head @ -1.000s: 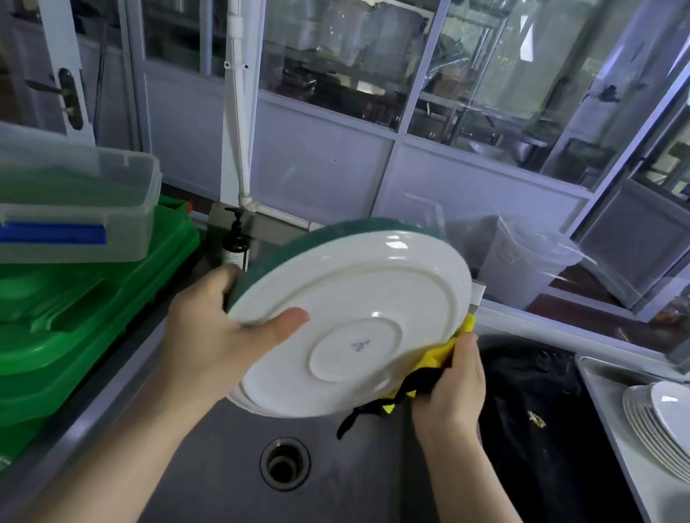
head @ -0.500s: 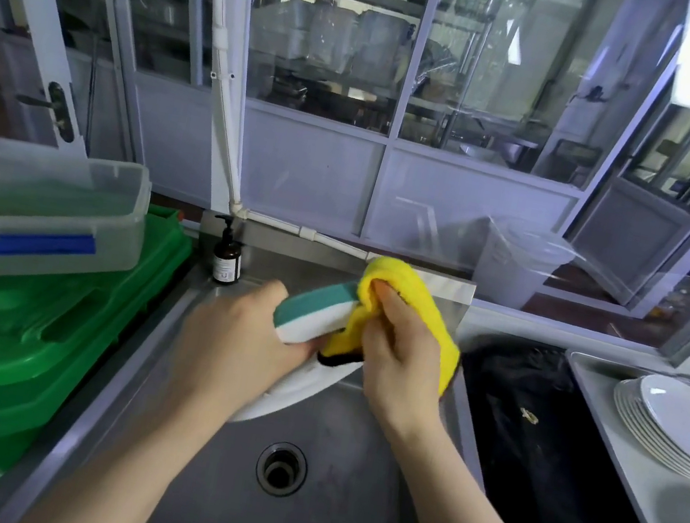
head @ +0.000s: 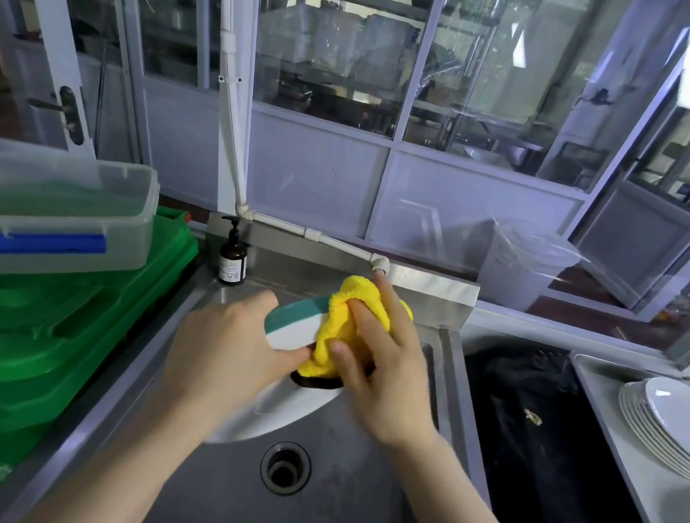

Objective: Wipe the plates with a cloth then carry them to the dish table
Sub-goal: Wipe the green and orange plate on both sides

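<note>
Gripping the plate (head: pixel 292 326) over the sink (head: pixel 335 513), left hand (head: pixel 225 355); right hand (head: pixel 384 369) fingers clutch yellow cloth (head: pixel 338 329), soap bottle (head: pixel 232 260) behind.

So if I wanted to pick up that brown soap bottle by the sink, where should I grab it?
Probably round its brown body, coming from the front. The soap bottle stands upright at the sink back corner, with a thin pump on top that looks poor to grip, and a wall close behind it.
</note>
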Available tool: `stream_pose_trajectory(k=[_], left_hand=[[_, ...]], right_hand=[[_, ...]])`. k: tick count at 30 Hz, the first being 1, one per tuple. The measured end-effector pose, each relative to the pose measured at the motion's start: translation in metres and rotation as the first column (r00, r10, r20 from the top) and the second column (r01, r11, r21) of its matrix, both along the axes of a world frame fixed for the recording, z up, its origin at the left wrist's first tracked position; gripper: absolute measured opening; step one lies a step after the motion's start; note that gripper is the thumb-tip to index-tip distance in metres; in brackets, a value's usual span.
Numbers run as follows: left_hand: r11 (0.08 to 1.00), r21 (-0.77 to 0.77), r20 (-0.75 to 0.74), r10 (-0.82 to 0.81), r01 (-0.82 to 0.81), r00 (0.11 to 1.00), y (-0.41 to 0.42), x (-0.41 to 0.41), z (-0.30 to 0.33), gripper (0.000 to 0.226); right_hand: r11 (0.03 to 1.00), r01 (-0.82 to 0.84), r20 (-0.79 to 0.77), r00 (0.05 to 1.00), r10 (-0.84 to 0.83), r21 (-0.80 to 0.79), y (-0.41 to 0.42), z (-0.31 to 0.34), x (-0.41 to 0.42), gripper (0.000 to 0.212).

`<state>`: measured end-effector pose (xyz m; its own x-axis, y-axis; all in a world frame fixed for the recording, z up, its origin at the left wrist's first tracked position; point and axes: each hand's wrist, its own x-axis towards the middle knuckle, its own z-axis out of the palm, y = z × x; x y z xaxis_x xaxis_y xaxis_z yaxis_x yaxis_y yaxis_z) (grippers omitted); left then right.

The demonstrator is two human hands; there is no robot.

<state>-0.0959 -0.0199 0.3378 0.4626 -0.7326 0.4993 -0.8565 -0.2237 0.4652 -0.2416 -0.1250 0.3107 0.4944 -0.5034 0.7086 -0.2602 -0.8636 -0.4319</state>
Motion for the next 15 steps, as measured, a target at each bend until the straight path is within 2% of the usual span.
stream_pose_trajectory(k=[3,7,10,12,13,15], left_hand=[[1.0,-0.027,0.021,-0.015,0.016,1.0,-0.001,0.001,0.001,0.048],[0.994,-0.083,0.078,-0.071,0.077,0.994,0.002,0.002,0.001,0.008],[0.991,-0.078,0.004,-0.107,0.107,0.994,0.005,-0.001,0.003,0.014],[0.995,-0.052,-0.025,-0.088,0.087,0.996,0.006,0.0,0.001,0.024],[0.997,-0.048,-0.04,-0.07,0.068,0.997,0.008,0.0,0.002,0.036],[0.998,-0.045,-0.069,-0.052,0.049,0.996,0.011,0.002,0.003,0.048]], right_hand=[[0.996,-0.024,0.006,1.0,0.025,-0.083,0.015,0.003,0.008,0.045],[0.954,-0.045,-0.003,0.999,0.046,-0.296,0.027,0.005,0.018,0.038],[0.92,-0.043,0.031,0.998,0.059,-0.39,0.018,0.007,0.017,0.034],[0.934,-0.003,0.065,0.998,0.028,-0.356,0.007,0.009,0.014,0.035],[0.953,0.027,0.082,0.997,-0.002,-0.302,0.002,0.008,0.011,0.037],[0.991,0.077,0.107,0.992,-0.066,-0.108,-0.008,0.004,0.004,0.044]])
